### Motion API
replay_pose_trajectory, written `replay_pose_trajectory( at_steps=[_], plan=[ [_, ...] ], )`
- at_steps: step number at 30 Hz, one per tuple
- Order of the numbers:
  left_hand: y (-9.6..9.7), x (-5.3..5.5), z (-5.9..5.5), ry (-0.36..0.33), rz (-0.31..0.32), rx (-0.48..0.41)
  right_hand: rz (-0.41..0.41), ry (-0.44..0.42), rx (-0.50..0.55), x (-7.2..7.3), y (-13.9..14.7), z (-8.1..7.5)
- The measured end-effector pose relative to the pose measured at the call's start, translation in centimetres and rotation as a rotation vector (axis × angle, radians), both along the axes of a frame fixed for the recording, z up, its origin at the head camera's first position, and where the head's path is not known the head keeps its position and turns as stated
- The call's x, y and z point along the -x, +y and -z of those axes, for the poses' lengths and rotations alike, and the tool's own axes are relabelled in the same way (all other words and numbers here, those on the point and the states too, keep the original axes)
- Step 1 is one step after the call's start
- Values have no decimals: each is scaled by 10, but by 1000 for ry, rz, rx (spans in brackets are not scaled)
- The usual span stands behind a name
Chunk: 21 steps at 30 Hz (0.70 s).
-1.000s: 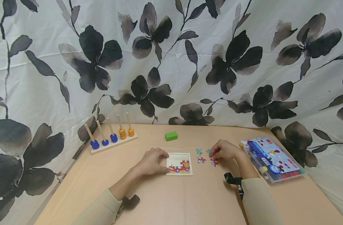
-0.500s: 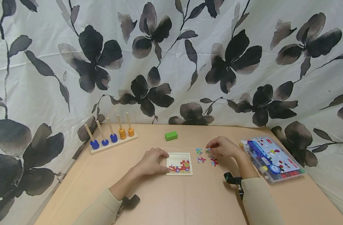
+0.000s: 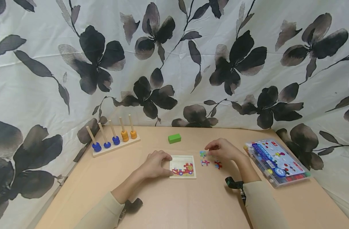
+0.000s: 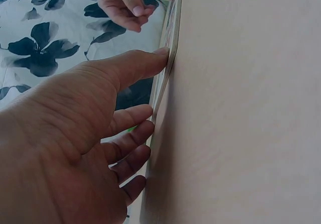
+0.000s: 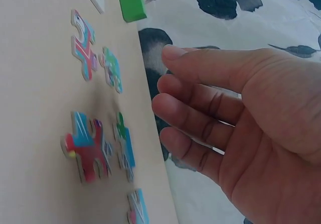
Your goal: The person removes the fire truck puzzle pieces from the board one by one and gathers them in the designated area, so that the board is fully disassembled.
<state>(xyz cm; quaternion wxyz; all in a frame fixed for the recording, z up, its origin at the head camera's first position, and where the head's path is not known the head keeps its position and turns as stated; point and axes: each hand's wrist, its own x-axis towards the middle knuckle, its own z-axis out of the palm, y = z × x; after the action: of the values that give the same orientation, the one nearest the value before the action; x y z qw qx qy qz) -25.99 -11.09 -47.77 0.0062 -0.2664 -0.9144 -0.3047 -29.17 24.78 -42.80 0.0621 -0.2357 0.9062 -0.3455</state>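
My left hand (image 3: 155, 164) rests at the left side of a framed jigsaw puzzle board (image 3: 182, 175), thumb low on its edge and index finger near the upper corner. In the left wrist view the thumb (image 4: 145, 63) touches the board's rim and the other fingers spread along it. A red tractor picture fills the board's lower part; the upper part is pale. My right hand (image 3: 224, 149) hovers over loose puzzle pieces (image 3: 205, 163), partly covering them in the head view. Its thumb and fingers are apart with nothing between them. A red and blue puzzle piece (image 5: 89, 146) lies below the fingers.
Behind the board lies a green block (image 3: 174, 138). A wooden peg stand (image 3: 117, 147) with blue and orange rings is at the back left. At the right sits a clear plastic case (image 3: 277, 162) of coloured parts. A floral cloth (image 3: 191, 63) hangs behind the table.
My right hand has lifted its fingers from beside the red piece and shifted left and back over the upper pieces. The left hand stays at the board.
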Motion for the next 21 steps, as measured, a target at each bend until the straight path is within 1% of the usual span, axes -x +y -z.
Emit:
replay_pose_trajectory(
  at_steps=[6,9,16,21],
  plan=[
    [0,0,-1,-5,-1,6,-4,41,-3,-2,-11,-1],
    [0,0,-1,-3,-3,7,-8,45,5,-1,-14,-1],
    [-1,2,1,-9,0,7,-53,76,37,-3,-23,-2],
    [-1,3,0,-14,0,10,-69,69,46,-4,-32,-1]
  ],
)
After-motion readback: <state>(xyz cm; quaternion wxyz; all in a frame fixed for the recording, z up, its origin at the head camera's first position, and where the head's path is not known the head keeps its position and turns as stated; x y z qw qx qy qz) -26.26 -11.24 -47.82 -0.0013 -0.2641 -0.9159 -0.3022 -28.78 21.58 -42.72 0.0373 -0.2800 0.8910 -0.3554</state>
